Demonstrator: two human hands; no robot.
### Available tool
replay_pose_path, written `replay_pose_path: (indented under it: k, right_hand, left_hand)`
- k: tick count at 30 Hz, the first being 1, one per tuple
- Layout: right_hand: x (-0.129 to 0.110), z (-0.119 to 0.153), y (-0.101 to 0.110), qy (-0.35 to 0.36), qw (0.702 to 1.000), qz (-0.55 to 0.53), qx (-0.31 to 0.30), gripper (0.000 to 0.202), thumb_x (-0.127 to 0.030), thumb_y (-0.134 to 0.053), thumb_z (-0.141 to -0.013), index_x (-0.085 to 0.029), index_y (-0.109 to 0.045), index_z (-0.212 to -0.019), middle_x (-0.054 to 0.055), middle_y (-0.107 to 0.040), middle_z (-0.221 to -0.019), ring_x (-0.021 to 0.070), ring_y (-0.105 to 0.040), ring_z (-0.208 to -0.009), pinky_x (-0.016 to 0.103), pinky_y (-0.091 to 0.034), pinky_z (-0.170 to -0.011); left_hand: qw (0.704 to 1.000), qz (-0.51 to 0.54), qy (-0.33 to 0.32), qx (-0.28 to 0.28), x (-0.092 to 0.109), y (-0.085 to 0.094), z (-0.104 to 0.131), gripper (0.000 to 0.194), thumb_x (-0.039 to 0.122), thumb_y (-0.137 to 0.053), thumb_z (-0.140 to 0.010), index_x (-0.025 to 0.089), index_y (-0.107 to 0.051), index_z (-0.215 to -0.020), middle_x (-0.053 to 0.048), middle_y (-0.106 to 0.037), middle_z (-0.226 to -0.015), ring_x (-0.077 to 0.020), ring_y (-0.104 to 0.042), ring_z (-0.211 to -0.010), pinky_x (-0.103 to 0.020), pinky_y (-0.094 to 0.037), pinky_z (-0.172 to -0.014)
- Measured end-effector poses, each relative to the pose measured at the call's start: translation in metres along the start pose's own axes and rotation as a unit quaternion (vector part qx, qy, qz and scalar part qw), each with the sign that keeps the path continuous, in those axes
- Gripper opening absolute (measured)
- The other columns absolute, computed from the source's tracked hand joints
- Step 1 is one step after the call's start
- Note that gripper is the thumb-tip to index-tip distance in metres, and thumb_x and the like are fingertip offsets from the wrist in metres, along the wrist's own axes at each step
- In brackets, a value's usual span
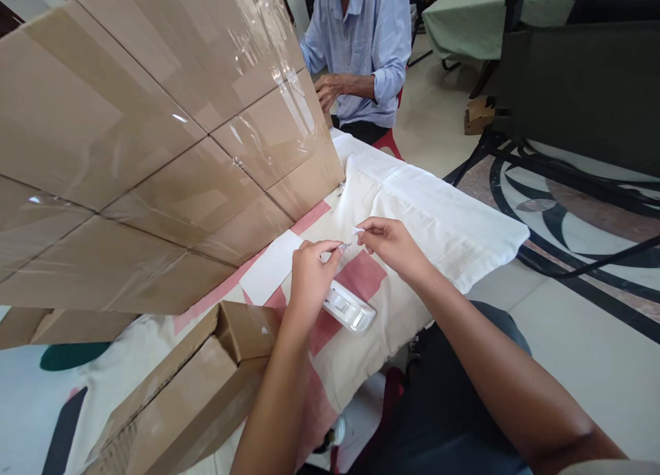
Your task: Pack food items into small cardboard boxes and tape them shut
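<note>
My left hand [313, 270] is closed in a pinch on a small silvery piece [345, 246], too small to name. Just to its right, my right hand [388, 242] pinches a small white scrap [357, 231] that looks like paper or film. The two sets of fingertips are close but apart. Below my left hand lies a white plastic case [351, 308] with a clear, shiny surface, partly hidden by the hand. A white sheet [271, 267] rests flat beside my left hand, at the foot of the cardboard.
A tall taped cardboard wall [170, 145] stands at the left of the cloth-covered table [443, 214]. An open cardboard box [190, 392] sits near my left forearm. Across the table sits a person in a light blue shirt [361, 42]. A dark folding chair [582, 97] stands at right.
</note>
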State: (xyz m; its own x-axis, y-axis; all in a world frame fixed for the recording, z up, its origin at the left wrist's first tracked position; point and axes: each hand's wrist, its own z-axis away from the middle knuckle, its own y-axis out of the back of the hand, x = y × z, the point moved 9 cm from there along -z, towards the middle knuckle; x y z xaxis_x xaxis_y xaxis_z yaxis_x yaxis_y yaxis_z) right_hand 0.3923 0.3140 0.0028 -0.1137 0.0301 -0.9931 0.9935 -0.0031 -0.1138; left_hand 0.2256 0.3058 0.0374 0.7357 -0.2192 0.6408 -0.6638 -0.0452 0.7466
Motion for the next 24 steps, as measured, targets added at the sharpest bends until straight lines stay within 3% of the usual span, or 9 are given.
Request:
replay_pose_path:
  k: [6, 10, 18, 24]
  right_hand:
    - [0.005, 0.003, -0.008, -0.017, 0.999, -0.013, -0.026, 0.012, -0.030, -0.068, -0.078, -0.019, -0.072, -0.081, 0.001, -0.071, -0.080, 0.0121, -0.060, -0.056, 0.028, -0.047, -0.060]
    - [0.003, 0.005, -0.012, -0.012, 0.999, -0.011, -0.040, 0.011, -0.028, -0.068, -0.077, -0.019, -0.073, -0.078, 0.000, -0.069, -0.070, 0.0131, -0.060, -0.059, 0.028, -0.049, -0.062]
    - [0.010, 0.006, -0.015, -0.014, 0.999, -0.020, -0.043, 0.009, -0.025, -0.066, -0.077, -0.019, -0.071, -0.080, 0.000, -0.070, -0.068, 0.0137, -0.060, -0.058, 0.027, -0.048, -0.062]
    - [0.013, 0.005, -0.013, -0.032, 0.999, -0.002, -0.029, 0.010, -0.024, -0.066, -0.077, -0.018, -0.070, -0.084, 0.001, -0.070, -0.067, 0.0132, -0.058, -0.056, 0.025, -0.047, -0.055]
  left_hand:
    - [0.998, 0.057, 0.023, 0.000, -0.003, -0.001, 0.002, 0.024, 0.033, -0.070, -0.089, 0.028, -0.079, -0.110, -0.001, -0.080, -0.093, -0.0178, -0.064, -0.081, -0.031, -0.048, -0.080]
    - [0.996, 0.081, 0.040, -0.011, -0.003, -0.003, 0.002, 0.029, 0.035, -0.071, -0.086, 0.027, -0.077, -0.113, -0.001, -0.079, -0.088, -0.0179, -0.060, -0.077, -0.031, -0.048, -0.079]
    - [0.996, 0.076, 0.041, -0.029, -0.006, -0.006, 0.004, 0.035, 0.027, -0.063, -0.091, 0.028, -0.068, -0.126, -0.003, -0.080, -0.105, -0.0182, -0.066, -0.082, -0.032, -0.049, -0.080]
    - [0.998, 0.064, 0.017, 0.007, -0.002, 0.001, 0.004, 0.012, 0.030, -0.061, -0.093, 0.024, -0.071, -0.098, -0.003, -0.078, -0.104, -0.0184, -0.068, -0.090, -0.031, -0.049, -0.083]
